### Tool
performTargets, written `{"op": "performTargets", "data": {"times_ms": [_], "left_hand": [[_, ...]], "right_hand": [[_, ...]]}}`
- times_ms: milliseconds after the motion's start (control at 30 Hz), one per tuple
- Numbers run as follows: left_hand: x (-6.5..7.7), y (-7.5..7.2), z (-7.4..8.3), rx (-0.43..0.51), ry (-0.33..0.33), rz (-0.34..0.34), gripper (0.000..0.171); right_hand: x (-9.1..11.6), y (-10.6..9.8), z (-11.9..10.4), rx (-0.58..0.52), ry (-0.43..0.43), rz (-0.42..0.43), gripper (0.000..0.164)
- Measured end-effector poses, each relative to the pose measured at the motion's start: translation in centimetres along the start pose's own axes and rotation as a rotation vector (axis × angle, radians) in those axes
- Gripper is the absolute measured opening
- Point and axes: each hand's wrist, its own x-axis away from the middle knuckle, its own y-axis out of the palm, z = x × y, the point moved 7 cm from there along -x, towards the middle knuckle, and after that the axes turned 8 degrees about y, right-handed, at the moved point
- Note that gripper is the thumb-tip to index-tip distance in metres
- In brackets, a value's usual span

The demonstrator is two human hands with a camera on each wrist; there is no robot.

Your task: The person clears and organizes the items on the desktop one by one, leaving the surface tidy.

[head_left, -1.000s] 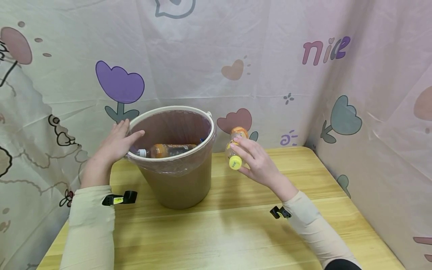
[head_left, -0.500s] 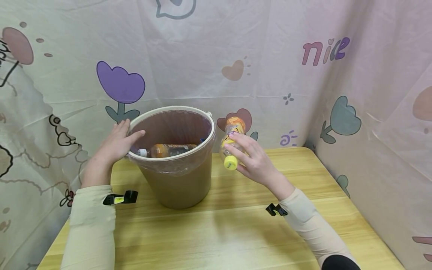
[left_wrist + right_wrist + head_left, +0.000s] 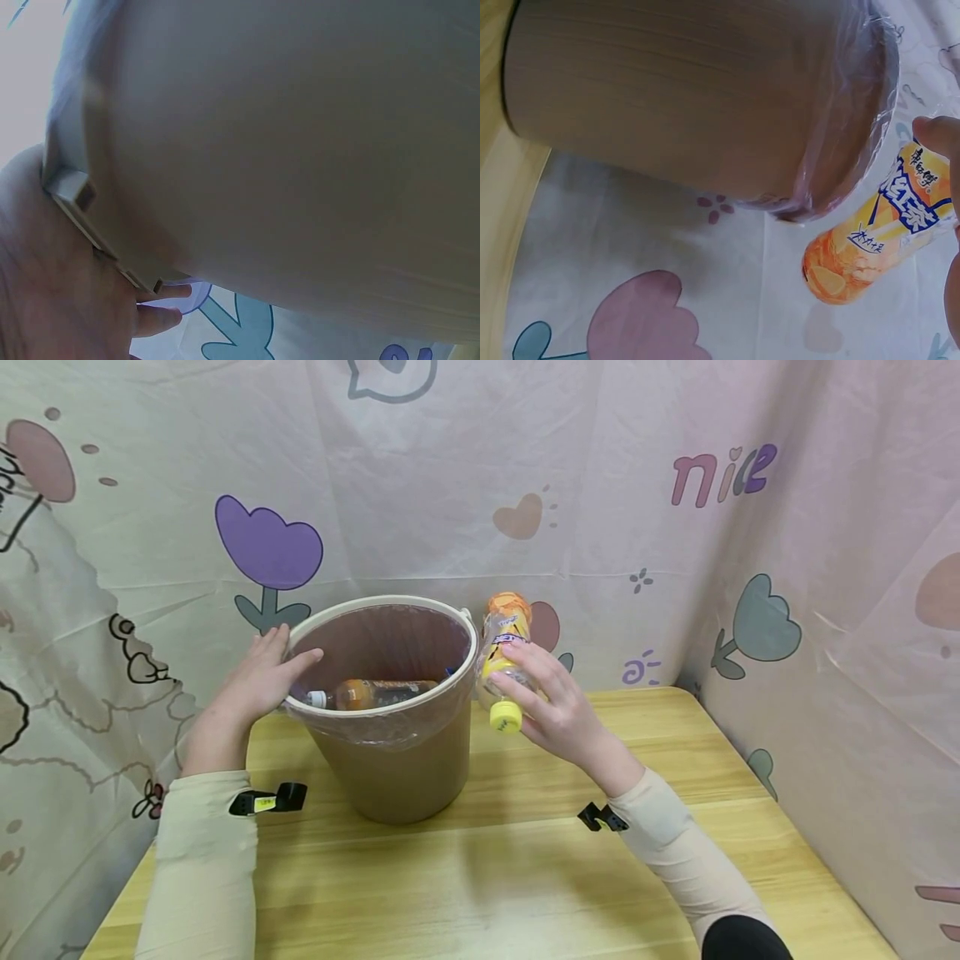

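Observation:
My right hand (image 3: pixel 551 706) grips a plastic drink bottle (image 3: pixel 506 643) near its yellow cap. The bottle is raised and tilted, cap toward me, at the right side of the trash bin's rim. Its yellow and orange label shows in the right wrist view, where the bottle (image 3: pixel 870 232) is beside the lined rim. My left hand (image 3: pixel 258 681) holds the left rim of the brown trash bin (image 3: pixel 401 777), thumb over the inside, fingers along the outside. Inside the bin lies another bottle (image 3: pixel 367 695) with a white cap and orange label.
The bin stands on a wooden table (image 3: pixel 525 877) and has a clear plastic liner (image 3: pixel 397 732) folded over its rim. A small blue item (image 3: pixel 450 672) shows inside, at the right. A patterned cloth (image 3: pixel 600 527) hangs behind and along both sides.
My right hand has moved left and lifted the bottle, bringing it from apart from the bin to right beside the rim. My left hand and the bin stay in place.

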Motion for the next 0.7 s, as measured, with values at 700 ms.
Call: {"op": "performTargets", "data": {"times_ms": [700], "left_hand": [[-0.1,0.0,0.0,-0.002,0.001,0.006,0.090]], "right_hand": [[-3.1,1.7,-1.2,-0.113,0.052,0.040,0.048]]}}
